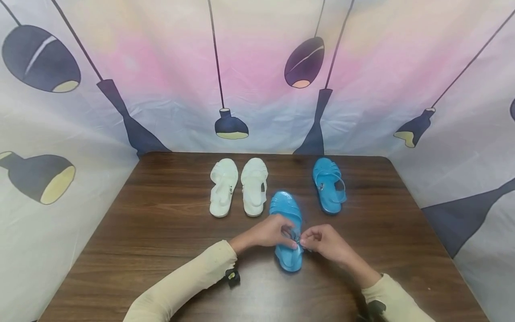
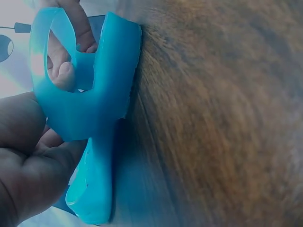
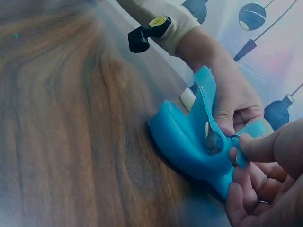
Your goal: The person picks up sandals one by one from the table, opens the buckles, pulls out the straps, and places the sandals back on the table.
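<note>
A blue sandal point(image 1: 284, 205) lies on the table in front of me, toe pointing away. My left hand point(image 1: 271, 231) reaches across it from the left, thumb and fingers gripping its strap beside the buckle. From the right, my right hand point(image 1: 327, 243) pinches the loose strap end point(image 3: 242, 159) between thumb and fingers. In the right wrist view, the small metal buckle point(image 3: 234, 138) sits between the two hands, partly covered by fingertips. The heel strap point(image 2: 40, 61) stands up as a loop in the left wrist view.
Behind, a second blue sandal point(image 1: 331, 197) lies to the right. Two white sandals, a left one point(image 1: 221, 197) and a right one point(image 1: 253, 194), lie side by side at the back. A patterned cloth point(image 1: 265, 107) hangs beyond the brown wooden table point(image 1: 169, 232).
</note>
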Demonstrator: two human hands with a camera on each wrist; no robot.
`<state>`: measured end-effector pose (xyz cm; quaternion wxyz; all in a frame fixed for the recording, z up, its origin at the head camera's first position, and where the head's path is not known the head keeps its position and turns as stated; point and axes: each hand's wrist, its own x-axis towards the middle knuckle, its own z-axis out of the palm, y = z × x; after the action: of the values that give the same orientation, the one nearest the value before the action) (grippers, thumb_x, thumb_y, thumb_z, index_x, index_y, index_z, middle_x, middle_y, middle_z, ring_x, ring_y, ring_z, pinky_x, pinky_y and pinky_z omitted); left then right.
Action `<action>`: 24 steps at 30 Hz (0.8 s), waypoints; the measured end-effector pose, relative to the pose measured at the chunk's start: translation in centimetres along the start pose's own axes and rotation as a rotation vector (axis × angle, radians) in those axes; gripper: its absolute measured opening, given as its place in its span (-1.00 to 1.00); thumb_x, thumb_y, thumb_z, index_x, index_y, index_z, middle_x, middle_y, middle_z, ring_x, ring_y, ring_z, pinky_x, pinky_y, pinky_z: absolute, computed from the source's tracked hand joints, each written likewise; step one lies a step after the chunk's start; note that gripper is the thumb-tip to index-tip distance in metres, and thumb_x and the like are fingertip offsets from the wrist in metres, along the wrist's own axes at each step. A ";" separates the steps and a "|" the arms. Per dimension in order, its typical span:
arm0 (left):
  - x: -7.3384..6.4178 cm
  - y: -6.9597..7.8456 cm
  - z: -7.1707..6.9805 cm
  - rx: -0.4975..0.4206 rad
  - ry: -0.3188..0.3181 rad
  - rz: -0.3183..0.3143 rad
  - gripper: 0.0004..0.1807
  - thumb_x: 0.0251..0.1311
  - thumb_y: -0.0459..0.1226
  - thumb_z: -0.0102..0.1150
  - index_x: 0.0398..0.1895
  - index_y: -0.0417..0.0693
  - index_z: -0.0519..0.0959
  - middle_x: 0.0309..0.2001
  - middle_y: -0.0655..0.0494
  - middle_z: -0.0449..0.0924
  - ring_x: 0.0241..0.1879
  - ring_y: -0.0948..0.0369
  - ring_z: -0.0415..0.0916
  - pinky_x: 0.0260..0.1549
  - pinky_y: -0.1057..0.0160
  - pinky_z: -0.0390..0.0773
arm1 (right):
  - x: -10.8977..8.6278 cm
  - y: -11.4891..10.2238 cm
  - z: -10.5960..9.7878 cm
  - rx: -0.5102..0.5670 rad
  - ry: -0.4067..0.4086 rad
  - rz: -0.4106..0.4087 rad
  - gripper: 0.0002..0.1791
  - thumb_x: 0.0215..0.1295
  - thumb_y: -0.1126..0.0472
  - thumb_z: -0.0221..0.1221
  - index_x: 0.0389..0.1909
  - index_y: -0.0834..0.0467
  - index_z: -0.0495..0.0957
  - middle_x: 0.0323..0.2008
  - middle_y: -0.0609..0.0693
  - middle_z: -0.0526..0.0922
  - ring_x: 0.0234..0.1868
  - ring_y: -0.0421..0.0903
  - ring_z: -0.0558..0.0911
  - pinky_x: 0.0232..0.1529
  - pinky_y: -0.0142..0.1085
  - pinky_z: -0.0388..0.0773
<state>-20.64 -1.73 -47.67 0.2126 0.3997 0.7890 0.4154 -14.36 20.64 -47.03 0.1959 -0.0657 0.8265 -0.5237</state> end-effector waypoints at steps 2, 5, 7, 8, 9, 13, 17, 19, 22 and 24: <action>-0.1 0.0 0.0 -0.004 0.002 -0.012 -0.78 0.13 -0.30 0.52 -0.46 -0.06 0.59 -0.48 0.27 0.63 -0.37 0.46 0.63 -0.30 0.43 0.64 | -0.1 0.0 -0.1 0.018 -0.022 0.013 -0.74 0.37 0.14 0.33 -0.10 0.25 0.69 -0.29 0.04 0.72 -0.23 -0.01 0.66 -0.16 -0.16 0.67; -0.2 0.0 -0.1 -0.002 0.001 -0.028 -0.83 0.12 -0.27 0.52 -0.32 -0.08 0.68 -0.35 0.21 0.73 -0.30 0.45 0.66 -0.25 0.44 0.64 | -0.3 0.2 -0.3 0.079 -0.066 0.047 -0.71 0.37 0.17 0.31 -0.04 0.29 0.65 -0.24 0.06 0.73 -0.19 0.00 0.69 -0.12 -0.15 0.70; -0.3 0.0 -0.1 -0.003 0.002 -0.037 -0.79 0.12 -0.26 0.52 -0.21 -0.11 0.72 -0.25 0.16 0.77 -0.25 0.43 0.67 -0.21 0.45 0.64 | -0.5 0.4 -0.4 0.124 -0.090 0.064 -0.71 0.35 0.22 0.30 -0.02 0.32 0.62 -0.23 0.09 0.72 -0.17 0.01 0.70 -0.10 -0.14 0.71; -0.3 0.1 -0.1 -0.005 0.003 -0.043 -0.75 0.12 -0.26 0.52 -0.15 -0.12 0.73 -0.21 0.14 0.78 -0.22 0.43 0.67 -0.19 0.45 0.63 | -0.6 0.4 -0.5 0.140 -0.100 0.071 -0.71 0.34 0.23 0.30 -0.02 0.33 0.61 -0.23 0.10 0.72 -0.16 0.02 0.70 -0.09 -0.14 0.71; -0.3 0.1 -0.1 -0.006 0.006 -0.048 -0.71 0.12 -0.26 0.52 -0.10 -0.11 0.73 -0.16 0.13 0.78 -0.19 0.42 0.68 -0.17 0.46 0.63 | -0.6 0.5 -0.5 0.149 -0.106 0.074 -0.71 0.34 0.24 0.29 -0.02 0.34 0.60 -0.24 0.10 0.71 -0.17 0.02 0.70 -0.09 -0.14 0.71; -0.3 0.2 0.0 -0.004 0.010 -0.070 -0.68 0.12 -0.26 0.52 -0.05 -0.14 0.72 -0.12 0.08 0.78 -0.16 0.39 0.69 -0.16 0.45 0.63 | -0.6 0.6 -0.3 0.154 -0.079 0.080 -0.71 0.33 0.24 0.31 -0.03 0.34 0.60 -0.25 0.10 0.72 -0.19 0.01 0.70 -0.10 -0.14 0.71; -0.2 0.2 0.0 0.012 0.013 -0.069 -0.75 0.11 -0.26 0.54 -0.20 -0.17 0.72 -0.25 0.11 0.78 -0.25 0.42 0.68 -0.24 0.45 0.64 | -0.2 0.3 0.1 0.127 0.019 0.099 -0.71 0.31 0.22 0.36 -0.05 0.33 0.65 -0.24 0.09 0.76 -0.22 -0.01 0.71 -0.16 -0.15 0.71; -0.1 0.3 0.1 0.018 0.013 -0.060 -0.80 0.11 -0.26 0.53 -0.34 -0.17 0.68 -0.35 0.15 0.76 -0.32 0.43 0.66 -0.28 0.45 0.64 | 0.0 0.1 0.3 0.113 0.062 0.116 -0.72 0.29 0.21 0.38 -0.07 0.30 0.68 -0.25 0.08 0.77 -0.24 -0.02 0.71 -0.19 -0.15 0.70; -0.1 0.3 0.1 0.016 0.012 -0.055 -0.78 0.12 -0.27 0.52 -0.45 -0.12 0.61 -0.42 0.19 0.73 -0.34 0.44 0.66 -0.30 0.45 0.63 | 0.1 0.0 0.3 0.101 0.083 0.125 -0.72 0.28 0.20 0.39 -0.09 0.30 0.69 -0.25 0.08 0.78 -0.23 -0.01 0.72 -0.19 -0.15 0.71; -0.2 0.3 0.1 0.005 0.016 -0.055 -0.83 0.12 -0.28 0.52 -0.38 -0.08 0.66 -0.36 0.19 0.75 -0.29 0.43 0.67 -0.25 0.46 0.63 | 0.0 0.0 0.3 0.108 0.067 0.116 -0.70 0.29 0.19 0.39 -0.07 0.31 0.68 -0.24 0.09 0.78 -0.21 0.00 0.74 -0.17 -0.14 0.72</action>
<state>-20.38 -1.75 -47.48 0.2168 0.3752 0.8023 0.4105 -14.23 20.44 -47.13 0.2013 0.0107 0.8056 -0.5571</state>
